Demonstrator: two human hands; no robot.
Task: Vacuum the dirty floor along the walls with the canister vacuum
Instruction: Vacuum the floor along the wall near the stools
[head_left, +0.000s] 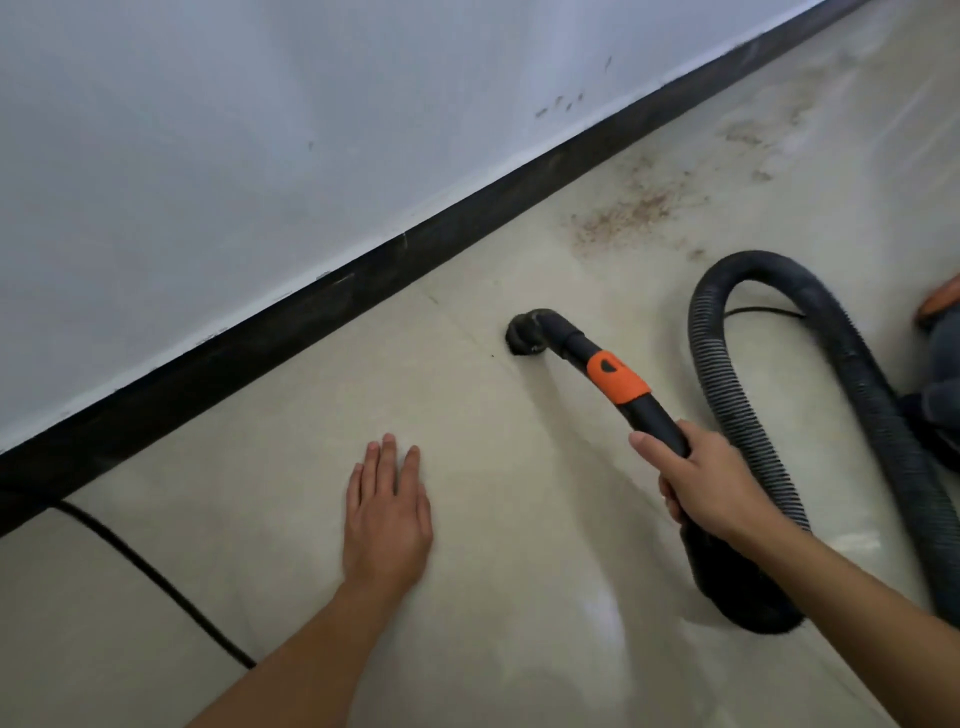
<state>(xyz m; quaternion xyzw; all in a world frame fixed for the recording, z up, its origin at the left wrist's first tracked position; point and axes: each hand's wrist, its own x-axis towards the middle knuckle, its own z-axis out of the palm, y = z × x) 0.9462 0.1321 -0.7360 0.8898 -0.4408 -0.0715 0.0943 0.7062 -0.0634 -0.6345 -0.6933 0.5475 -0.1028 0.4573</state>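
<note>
My right hand (711, 488) grips the black handle of the vacuum wand, just behind its orange collar (618, 378). The round black nozzle (523, 339) at the wand's tip sits on the pale tiled floor (467, 415), a short way out from the black baseboard (291, 322). Flat on the floor, fingers straight, my left hand (387, 512) rests to the left of the wand. A ribbed black hose (748, 415) loops from the handle up and round to the canister (940, 364), partly cut off at the right edge. Brown dirt (639, 208) lies scattered beyond the nozzle, near the wall.
A white wall (260, 130) with a few scuff marks rises above the baseboard. A black power cord (150, 571) runs across the floor from the baseboard at the left toward my left forearm. A thin cable (763, 312) lies inside the hose loop.
</note>
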